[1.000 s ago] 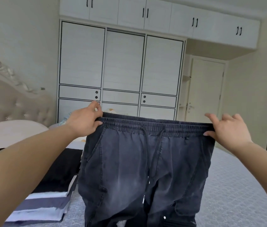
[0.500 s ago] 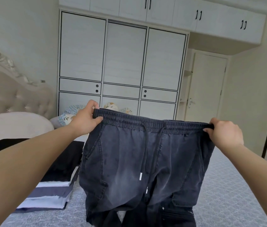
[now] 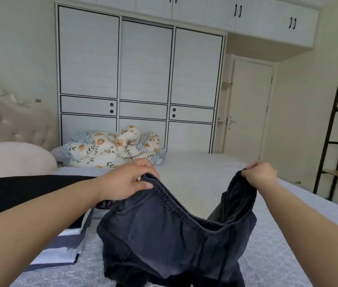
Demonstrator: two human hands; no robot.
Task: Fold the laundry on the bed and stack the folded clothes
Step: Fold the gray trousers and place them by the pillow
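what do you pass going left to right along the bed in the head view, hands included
black garment → striped folded clothes → left hand → dark grey trousers → right hand

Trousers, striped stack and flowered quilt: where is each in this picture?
trousers (image 3: 164, 235): head view, front panel below the waistband.
striped stack (image 3: 64, 245): head view, grey stripe of the top garment.
quilt (image 3: 106, 150): head view, middle of the flowered bundle.
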